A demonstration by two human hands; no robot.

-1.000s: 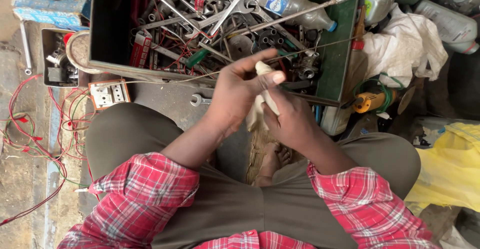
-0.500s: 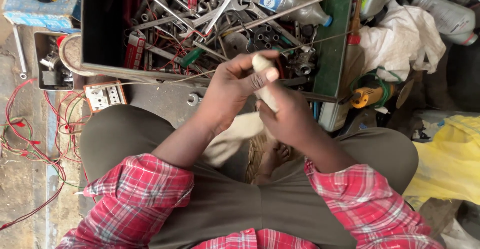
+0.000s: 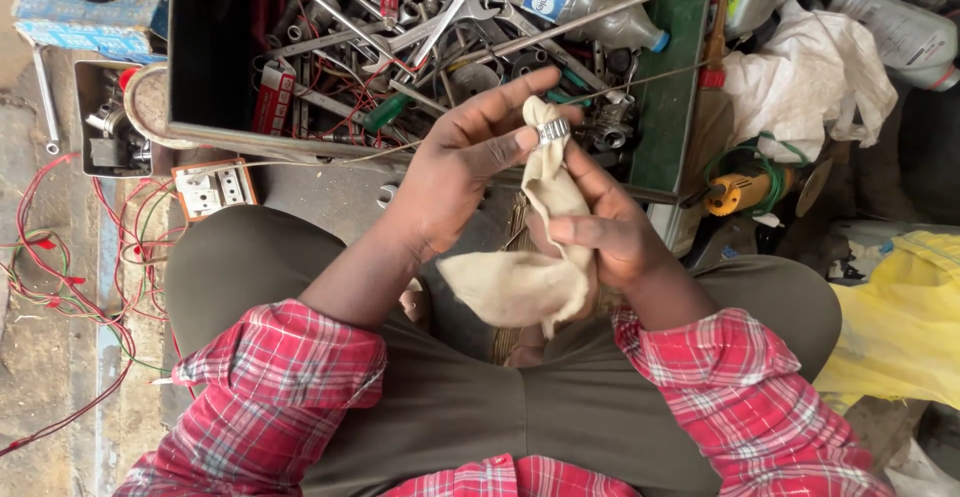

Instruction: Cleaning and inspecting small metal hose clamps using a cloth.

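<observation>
Head view, looking straight down over the lap. Shows a small ribbed metal ring point(image 3: 553, 131) seated on the bunched tip of a beige cloth point(image 3: 520, 282), raised just above the near edge of an open green toolbox point(image 3: 680, 107).

Left hand point(image 3: 462, 172): pinches the ring with the thumb against the cloth tip, with the other fingers point(image 3: 520, 89) stretched long and loosely spread above it. Right hand point(image 3: 600, 232): wraps the cloth from below, with fingers curled tight around the gathered fabric and the index finger running up under the tip toward the ring.

Likely trouble:
- Probably takes only a slackened thumb or a tug on the fabric to let the ring slide off the tip, since only cloth and one thumb hold it.
- Could mean a long hunt if dropped, with the toolbox directly below and packed with wrenches point(image 3: 450, 12), sockets and loose wire of similar grey.
- Might equally roll off the knees to the floor among the red wires point(image 3: 60, 257).
- Cannot tell how firmly the ring grips the cloth.
</observation>
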